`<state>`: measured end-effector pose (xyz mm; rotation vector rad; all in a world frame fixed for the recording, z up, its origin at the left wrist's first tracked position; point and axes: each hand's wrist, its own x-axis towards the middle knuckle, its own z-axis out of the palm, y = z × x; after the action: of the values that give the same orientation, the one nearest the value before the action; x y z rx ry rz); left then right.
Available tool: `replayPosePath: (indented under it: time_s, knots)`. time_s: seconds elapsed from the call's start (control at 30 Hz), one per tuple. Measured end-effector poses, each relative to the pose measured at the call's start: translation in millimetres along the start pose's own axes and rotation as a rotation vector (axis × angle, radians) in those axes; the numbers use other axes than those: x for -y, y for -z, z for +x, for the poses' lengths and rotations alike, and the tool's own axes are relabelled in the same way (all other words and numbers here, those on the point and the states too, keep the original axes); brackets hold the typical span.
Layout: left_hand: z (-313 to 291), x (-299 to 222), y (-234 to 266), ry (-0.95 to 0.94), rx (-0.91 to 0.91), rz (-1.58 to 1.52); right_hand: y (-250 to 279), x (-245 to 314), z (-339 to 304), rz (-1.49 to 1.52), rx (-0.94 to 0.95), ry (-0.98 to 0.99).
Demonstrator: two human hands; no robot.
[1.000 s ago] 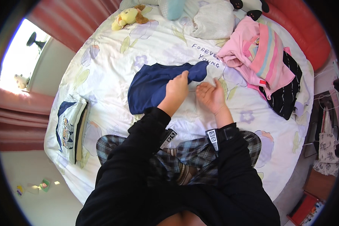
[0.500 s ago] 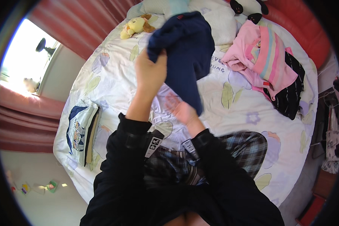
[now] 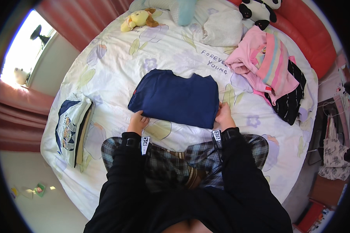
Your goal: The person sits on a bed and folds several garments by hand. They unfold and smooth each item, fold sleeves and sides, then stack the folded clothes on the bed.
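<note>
A navy blue garment [image 3: 175, 97], folded into a wide shape, lies flat on the bed in front of my crossed legs. A small red tag shows at its left edge. What kind of garment it is cannot be told from this side. At its near left corner, my left hand [image 3: 138, 122] grips the edge, thumb close to the cloth. My right hand [image 3: 224, 116] holds the right edge near the other near corner, with some of its fingers hidden by the cloth.
Folded clothes [image 3: 74, 130] are stacked at the left. Pink striped clothing [image 3: 266, 64] lies over a black garment [image 3: 293, 93] at the right. A yellow plush toy [image 3: 138, 20], a white folded cloth [image 3: 221, 29] and a panda plush [image 3: 258, 11] rest along the far side of the patterned bedsheet [image 3: 175, 58].
The navy garment has come down from being held up at the far middle and now lies spread on the bed. Both hands have moved apart to its near corners.
</note>
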<state>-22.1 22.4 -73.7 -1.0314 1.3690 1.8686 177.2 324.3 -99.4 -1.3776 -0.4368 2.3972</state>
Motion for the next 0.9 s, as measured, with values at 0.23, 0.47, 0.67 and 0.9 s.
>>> replayPosePath:
  time_s: [0.23,0.47,0.67,0.9]
  knots:
    - [39.0,-20.4,-10.7,-0.624,-0.216,0.327,-11.5,-3.0,-14.1,-0.532,0.055,0.250]
    - [25.8,-40.8,1.8,-0.721,-0.093,0.510,-11.9,-10.0,-21.6,-0.822,-0.026,0.632]
    - [4.0,-55.0,3.0,-0.403,-0.048,0.702,-19.7,0.8,-24.6,-0.769,0.019,0.499]
    - [4.0,-80.6,-9.6,-0.259,0.230,0.795,-18.4,4.0,-51.5,-0.892,0.323,0.083]
